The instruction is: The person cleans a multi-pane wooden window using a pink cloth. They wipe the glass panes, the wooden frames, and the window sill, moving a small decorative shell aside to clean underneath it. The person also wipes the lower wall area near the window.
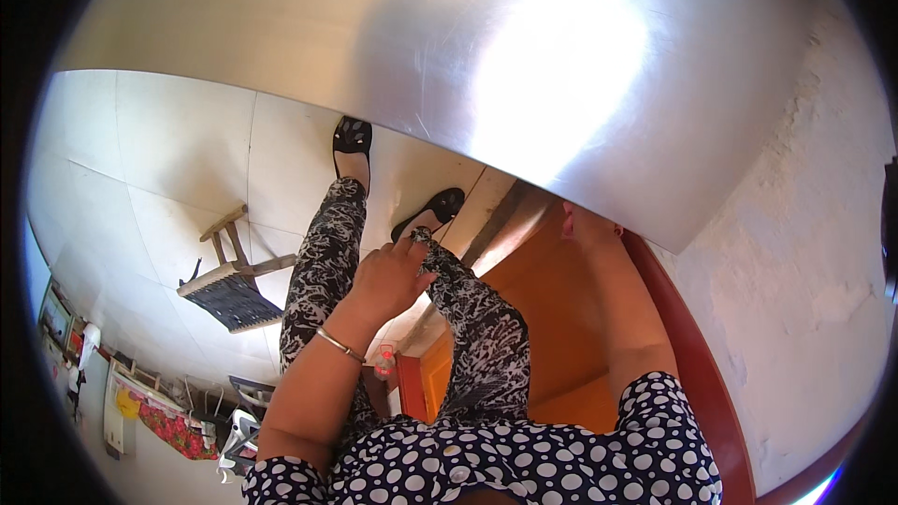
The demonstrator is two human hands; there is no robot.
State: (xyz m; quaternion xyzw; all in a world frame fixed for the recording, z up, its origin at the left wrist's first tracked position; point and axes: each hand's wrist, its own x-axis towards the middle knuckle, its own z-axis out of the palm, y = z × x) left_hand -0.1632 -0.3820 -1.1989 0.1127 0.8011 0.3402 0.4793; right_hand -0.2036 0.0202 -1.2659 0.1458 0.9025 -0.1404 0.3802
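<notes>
a wide metal sheet (449, 56) fills the top of the view, its lower edge running down to the right beside a rough white wall (795, 299). the right hand (587, 223) reaches up under that edge, its fingers hidden, so its grip cannot be told. the left hand (388, 276) hangs loosely open above the patterned trousers (477, 318), well apart from the sheet. a small wooden stool (232, 285) stands on the floor tiles (168, 159).

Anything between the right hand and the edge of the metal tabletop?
Nothing visible. The right hand is already at the lower edge of the metal tabletop, its fingers hidden under the rim. The left hand rests apart on the patterned trouser leg.
</notes>
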